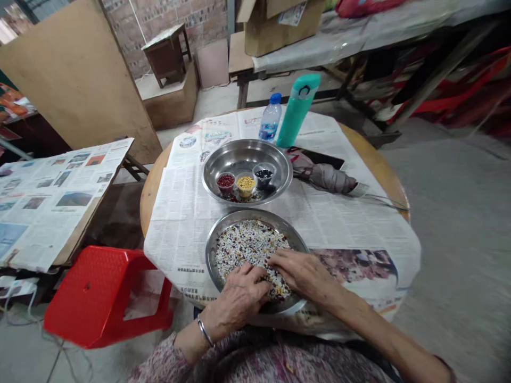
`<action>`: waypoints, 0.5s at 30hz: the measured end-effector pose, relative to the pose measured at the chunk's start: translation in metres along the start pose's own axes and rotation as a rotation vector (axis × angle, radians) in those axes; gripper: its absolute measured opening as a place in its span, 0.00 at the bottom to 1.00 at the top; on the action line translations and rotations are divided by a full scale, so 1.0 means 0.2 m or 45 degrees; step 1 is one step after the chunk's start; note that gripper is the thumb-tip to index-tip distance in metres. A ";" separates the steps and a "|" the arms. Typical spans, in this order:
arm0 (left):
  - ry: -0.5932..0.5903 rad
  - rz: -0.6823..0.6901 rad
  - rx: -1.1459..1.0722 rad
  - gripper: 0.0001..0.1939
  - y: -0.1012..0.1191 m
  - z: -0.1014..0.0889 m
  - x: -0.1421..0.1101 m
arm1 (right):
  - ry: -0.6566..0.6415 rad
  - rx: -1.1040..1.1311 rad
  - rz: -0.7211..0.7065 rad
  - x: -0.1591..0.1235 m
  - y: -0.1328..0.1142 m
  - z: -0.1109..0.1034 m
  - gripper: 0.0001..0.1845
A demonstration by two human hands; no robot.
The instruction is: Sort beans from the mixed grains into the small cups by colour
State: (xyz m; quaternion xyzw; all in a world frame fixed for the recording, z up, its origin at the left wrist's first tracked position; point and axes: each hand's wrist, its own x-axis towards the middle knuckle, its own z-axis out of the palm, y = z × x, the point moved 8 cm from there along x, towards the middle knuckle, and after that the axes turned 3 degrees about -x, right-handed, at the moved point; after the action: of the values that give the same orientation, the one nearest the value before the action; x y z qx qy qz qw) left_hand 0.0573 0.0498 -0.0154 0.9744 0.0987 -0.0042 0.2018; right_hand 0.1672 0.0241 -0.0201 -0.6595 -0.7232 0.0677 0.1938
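A steel basin [209,255] close to my body holds a mix of white grains with dark red, black and yellow beans [249,242]. My left hand [245,292], with a metal bangle at the wrist, bends over the near side of the mix, its fingers curled together. From the right, my right hand [297,271] reaches over the rim with closed fingertips at the mix. Whatever the fingertips hold is too small or hidden. Just beyond, a second steel basin [247,149] contains small clear cups of red beans [225,182], yellow beans [245,183] and black beans [264,175].
Newspaper [171,213] covers the round table. Behind the basins stand a water bottle [271,118] and a teal flask [298,110]. A folded umbrella [327,176] and a dark flat object [323,158] lie at right. A red stool [99,292] is at left.
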 end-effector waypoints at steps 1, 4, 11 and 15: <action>0.008 0.001 0.030 0.08 -0.01 0.00 0.01 | 0.026 -0.035 0.035 0.04 0.02 -0.02 0.11; 0.095 -0.174 0.114 0.10 -0.12 -0.06 0.06 | 0.157 -0.081 0.135 0.16 0.06 -0.12 0.11; 0.387 -0.463 -0.010 0.12 -0.21 -0.15 -0.04 | 0.485 -0.106 0.410 0.53 0.19 -0.43 0.12; 0.469 -0.406 -0.140 0.09 -0.15 -0.10 -0.10 | 0.244 -0.270 0.472 0.79 0.32 -0.43 0.14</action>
State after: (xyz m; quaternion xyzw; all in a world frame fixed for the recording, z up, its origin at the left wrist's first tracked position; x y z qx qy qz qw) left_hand 0.0310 0.0809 -0.0080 0.9183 0.2865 0.1473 0.2301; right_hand 0.2489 0.1736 0.0672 -0.8010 -0.5711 -0.0373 0.1755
